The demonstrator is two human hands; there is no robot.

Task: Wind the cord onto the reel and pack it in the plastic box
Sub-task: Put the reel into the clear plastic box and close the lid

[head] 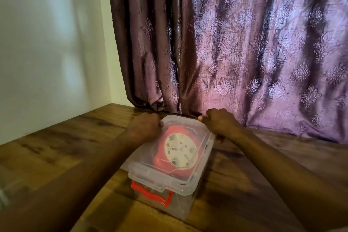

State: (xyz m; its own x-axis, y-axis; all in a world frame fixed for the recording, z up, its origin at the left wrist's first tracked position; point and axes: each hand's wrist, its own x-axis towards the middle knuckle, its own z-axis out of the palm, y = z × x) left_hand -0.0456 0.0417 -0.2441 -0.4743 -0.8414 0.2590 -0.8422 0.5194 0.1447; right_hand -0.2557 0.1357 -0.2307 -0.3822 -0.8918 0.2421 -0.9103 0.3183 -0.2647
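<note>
A clear plastic box [175, 205] stands on the wooden table [56, 147] with its clear lid [143, 164] lying on top. Through the lid I see the red reel [162, 158] with its cream socket face [178, 149] lying flat inside. A red handle [150, 193] hangs at the box's near end. My left hand [144, 125] grips the lid's far left edge with curled fingers. At the far right corner my right hand [221, 123] grips the lid's edge, its thumb on the rim. No loose cord shows outside the box.
A purple patterned curtain [244, 52] hangs right behind the box and touches the table's back edge. A white wall [47, 43] stands on the left. Bare wood lies to the left and right of the box.
</note>
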